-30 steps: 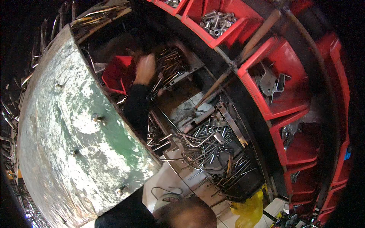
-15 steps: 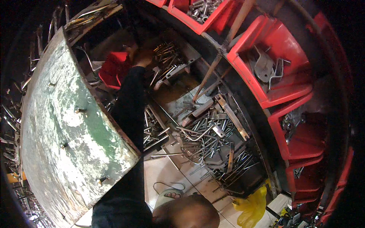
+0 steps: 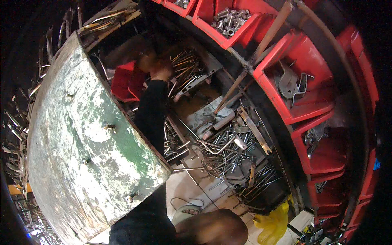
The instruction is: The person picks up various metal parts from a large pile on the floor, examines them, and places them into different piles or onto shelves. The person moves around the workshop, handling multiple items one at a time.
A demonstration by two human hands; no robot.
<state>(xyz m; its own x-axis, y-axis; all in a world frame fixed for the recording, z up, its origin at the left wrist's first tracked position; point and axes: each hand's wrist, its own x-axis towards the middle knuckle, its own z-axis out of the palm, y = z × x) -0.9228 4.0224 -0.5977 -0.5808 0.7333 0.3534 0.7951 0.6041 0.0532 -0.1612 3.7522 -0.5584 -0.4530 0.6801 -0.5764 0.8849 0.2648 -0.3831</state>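
Note:
My left arm, in a black sleeve, reaches forward past the edge of a tilted board with worn green and white paint. At its end, my left hand is in deep shadow beside a small red bin. Its fingers are dark and smeared by motion near the bin's rim; whether they grip anything cannot be made out. Just right of the hand lies a pile of long thin bolts or rods behind a metal bracket. My right hand is out of view.
Loose bolts and bent rods cover the lower middle. Red bins line a rack on the right, some holding hardware, including one with bolts. A bent knee, a sandalled foot and a yellow bag are low down.
The whole view has shifted, so the board, bins and arm sit further right and slightly lower. My left hand stays by the small red bin, its fingers blurred.

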